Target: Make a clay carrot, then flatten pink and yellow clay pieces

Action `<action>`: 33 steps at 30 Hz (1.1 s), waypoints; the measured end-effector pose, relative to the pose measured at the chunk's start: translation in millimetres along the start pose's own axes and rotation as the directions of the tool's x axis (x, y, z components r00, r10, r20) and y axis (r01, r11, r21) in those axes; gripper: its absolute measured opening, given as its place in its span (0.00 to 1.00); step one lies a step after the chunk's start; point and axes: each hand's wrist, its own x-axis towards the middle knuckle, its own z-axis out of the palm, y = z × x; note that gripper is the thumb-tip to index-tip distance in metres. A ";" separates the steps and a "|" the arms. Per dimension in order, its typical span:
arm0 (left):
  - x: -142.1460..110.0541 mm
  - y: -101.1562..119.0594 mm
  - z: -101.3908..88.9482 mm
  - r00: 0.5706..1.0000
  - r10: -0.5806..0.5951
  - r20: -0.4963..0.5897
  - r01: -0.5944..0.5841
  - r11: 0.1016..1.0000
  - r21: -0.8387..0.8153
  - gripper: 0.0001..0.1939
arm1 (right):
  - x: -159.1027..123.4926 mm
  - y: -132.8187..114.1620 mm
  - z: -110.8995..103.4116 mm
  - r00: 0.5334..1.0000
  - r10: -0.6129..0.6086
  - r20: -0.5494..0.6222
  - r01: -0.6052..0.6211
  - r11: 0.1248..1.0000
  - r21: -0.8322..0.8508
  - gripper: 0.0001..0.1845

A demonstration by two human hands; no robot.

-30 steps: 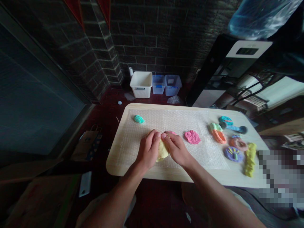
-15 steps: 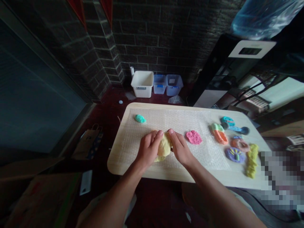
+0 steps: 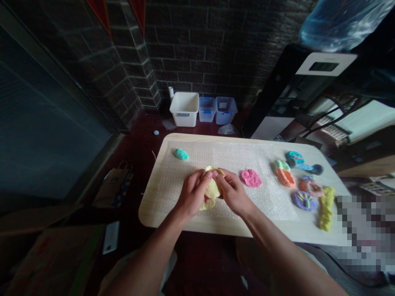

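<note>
Between my two hands is a soft lump of pale yellow modelling clay (image 3: 212, 189), its surface folded and uneven. My left hand (image 3: 194, 190) closes on its left side, thumb on top. From the right, my right hand (image 3: 232, 188) grips it, its thumb pressed in near the left thumb. Some yellow clay hangs below the fingers, and the undersides of both hands are hidden. A flat, bumpy piece of pink clay (image 3: 251, 178) lies to the right of my right hand. Farther off to the left sits a small turquoise clay lump (image 3: 182, 154).
Bubble wrap (image 3: 228, 154) covers much of the pale wooden table (image 3: 185, 227). Several coloured clay shapes, including a purple disc (image 3: 305, 201) and a yellow strip (image 3: 326, 209), lie at the right. Beyond the table stand a white bin (image 3: 184, 109) and a water dispenser (image 3: 277, 98).
My thumbs have come closer together over the yellow clay. The clay looks more folded at the top, and its lower part hangs more visibly.
</note>
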 end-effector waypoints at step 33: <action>0.0 0.8 -3.5 0.984 0.158 -0.085 -0.151 0.986 0.075 0.24 | -3.5 2.9 -1.8 1.000 0.021 0.007 -0.021 1.000 -0.014 0.29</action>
